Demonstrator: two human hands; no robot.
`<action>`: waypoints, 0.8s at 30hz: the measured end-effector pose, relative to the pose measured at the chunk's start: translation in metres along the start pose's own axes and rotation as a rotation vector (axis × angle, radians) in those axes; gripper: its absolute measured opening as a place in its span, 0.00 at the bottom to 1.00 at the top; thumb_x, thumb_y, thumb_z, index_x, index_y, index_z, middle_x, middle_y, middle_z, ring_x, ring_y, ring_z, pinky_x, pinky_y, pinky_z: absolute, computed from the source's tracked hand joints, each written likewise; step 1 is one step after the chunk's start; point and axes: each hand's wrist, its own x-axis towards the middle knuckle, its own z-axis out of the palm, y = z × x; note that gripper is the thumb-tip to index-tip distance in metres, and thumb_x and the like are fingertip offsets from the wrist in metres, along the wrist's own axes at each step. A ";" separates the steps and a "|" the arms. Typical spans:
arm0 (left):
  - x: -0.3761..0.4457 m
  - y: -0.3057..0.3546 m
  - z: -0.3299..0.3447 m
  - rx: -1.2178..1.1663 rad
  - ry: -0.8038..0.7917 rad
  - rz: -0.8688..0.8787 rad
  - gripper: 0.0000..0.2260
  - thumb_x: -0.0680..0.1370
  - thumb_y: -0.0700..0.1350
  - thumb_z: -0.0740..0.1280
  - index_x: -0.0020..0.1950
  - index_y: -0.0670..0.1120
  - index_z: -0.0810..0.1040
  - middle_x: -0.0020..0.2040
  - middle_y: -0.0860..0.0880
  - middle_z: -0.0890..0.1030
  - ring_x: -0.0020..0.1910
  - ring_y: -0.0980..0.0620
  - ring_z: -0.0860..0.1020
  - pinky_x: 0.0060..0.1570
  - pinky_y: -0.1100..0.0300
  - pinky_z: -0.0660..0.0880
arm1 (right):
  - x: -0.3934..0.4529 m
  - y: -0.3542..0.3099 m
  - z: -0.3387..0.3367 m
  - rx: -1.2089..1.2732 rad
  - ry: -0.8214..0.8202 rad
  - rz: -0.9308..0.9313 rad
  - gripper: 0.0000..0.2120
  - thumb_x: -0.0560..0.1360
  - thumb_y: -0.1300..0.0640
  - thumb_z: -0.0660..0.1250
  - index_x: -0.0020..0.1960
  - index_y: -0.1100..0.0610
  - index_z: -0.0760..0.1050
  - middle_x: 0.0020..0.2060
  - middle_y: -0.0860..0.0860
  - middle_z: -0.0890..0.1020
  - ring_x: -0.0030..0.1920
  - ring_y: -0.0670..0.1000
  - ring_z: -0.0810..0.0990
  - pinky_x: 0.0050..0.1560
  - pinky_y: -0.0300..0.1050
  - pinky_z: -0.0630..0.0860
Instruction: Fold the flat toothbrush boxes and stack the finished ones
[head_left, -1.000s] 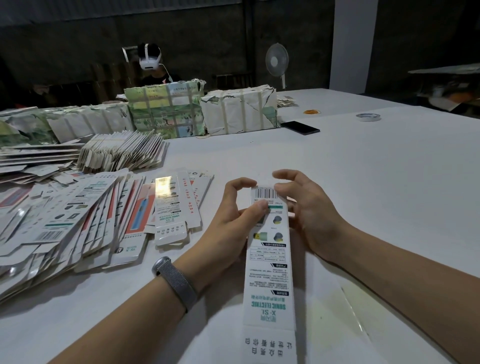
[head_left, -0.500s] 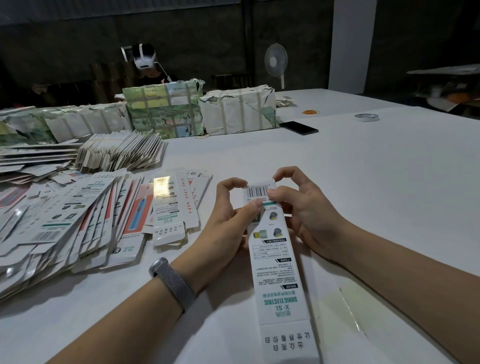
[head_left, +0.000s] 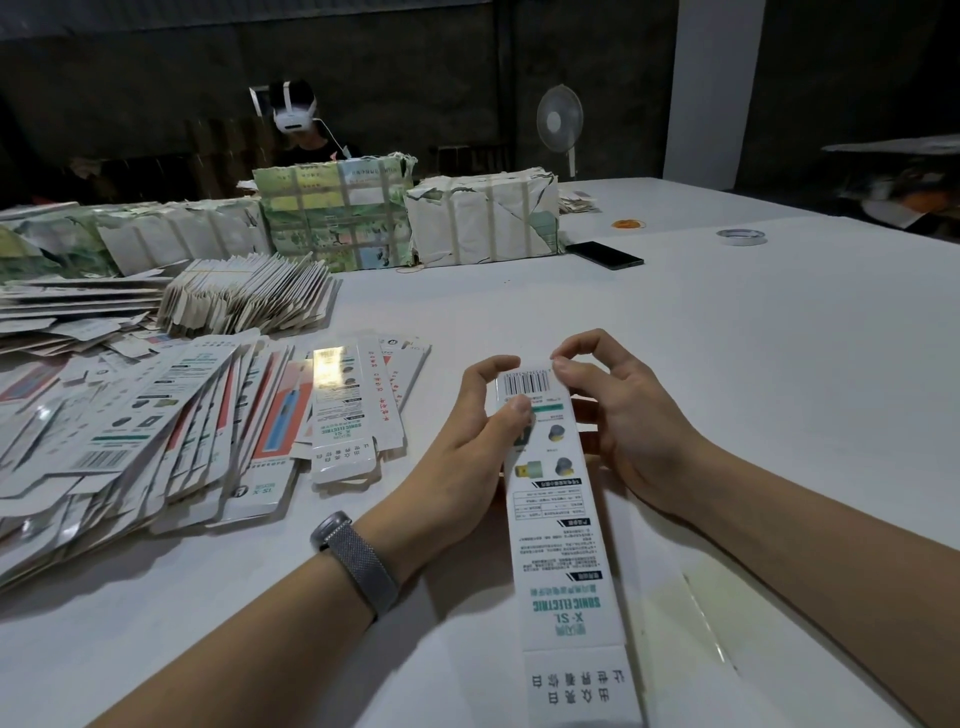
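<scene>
Since half a second ago the long white printed toothbrush box (head_left: 563, 525) has swung a little, its near end sliding further to the person's right, while both hands stayed at its far, barcoded end.

The wide white table (head_left: 727, 364) fills most of the view. On its far left side stand paper-wrapped, strapped bundles (head_left: 405, 218), with a row of upright flat cartons (head_left: 244, 301) in front of them. Nearer, on the left, lies a spread heap of flat white, green and red toothbrush box blanks (head_left: 156, 441), fanned and overlapping; one blank (head_left: 343, 415) lies at its right edge, just beside the left hand.

The toothbrush box lies lengthwise on the table between the two forearms, its near flap reaching the bottom edge of the view. The left hand (head_left: 467, 447), a grey mesh wristband (head_left: 358, 561) on its wrist, grips the box's left side, thumb pressed on the printed face below the barcode, fingers curled at the far end. The right hand (head_left: 623, 421) holds the right side, forefinger and thumb pinching at the top corner beside the barcode.

Further back lie a black phone (head_left: 605, 254) and a tape roll (head_left: 742, 236).
</scene>
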 end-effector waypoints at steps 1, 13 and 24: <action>0.000 0.001 0.001 0.010 -0.002 0.002 0.12 0.86 0.45 0.54 0.70 0.51 0.62 0.43 0.52 0.87 0.38 0.56 0.84 0.36 0.66 0.78 | 0.001 0.000 0.000 -0.009 0.000 0.002 0.08 0.81 0.54 0.64 0.44 0.48 0.74 0.40 0.57 0.82 0.38 0.56 0.81 0.27 0.43 0.75; 0.002 -0.001 0.005 -0.007 0.117 -0.039 0.11 0.87 0.46 0.54 0.68 0.54 0.66 0.38 0.54 0.86 0.35 0.57 0.83 0.32 0.66 0.77 | 0.007 -0.006 0.000 0.050 -0.051 0.099 0.12 0.80 0.57 0.65 0.39 0.48 0.74 0.41 0.55 0.83 0.38 0.56 0.82 0.35 0.49 0.78; 0.002 0.004 0.004 0.025 0.100 -0.049 0.09 0.87 0.47 0.54 0.67 0.52 0.67 0.36 0.54 0.85 0.33 0.58 0.82 0.31 0.66 0.76 | 0.008 -0.009 -0.002 0.073 -0.053 0.119 0.14 0.80 0.58 0.64 0.36 0.49 0.74 0.41 0.54 0.82 0.43 0.56 0.82 0.37 0.52 0.78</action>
